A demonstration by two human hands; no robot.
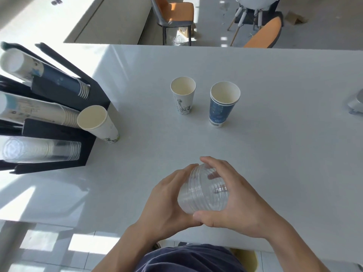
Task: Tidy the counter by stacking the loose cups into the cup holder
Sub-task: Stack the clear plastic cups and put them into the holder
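Hands (204, 199) grip clear cups (204, 190) over white counter (275, 154) (orange chairs (174, 12) beyond).

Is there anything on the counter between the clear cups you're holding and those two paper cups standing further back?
No. In the head view, only bare white counter lies between the clear cups and the white paper cup and blue paper cup.

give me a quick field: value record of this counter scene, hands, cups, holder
left hand: grips clear plastic cups
right hand: grips the same cups
loose on counter: white sketch cup, blue cup, both upright; white cup by the holder
cup holder: black, at left, three slots
slots: blue stack, white stack, clear stack
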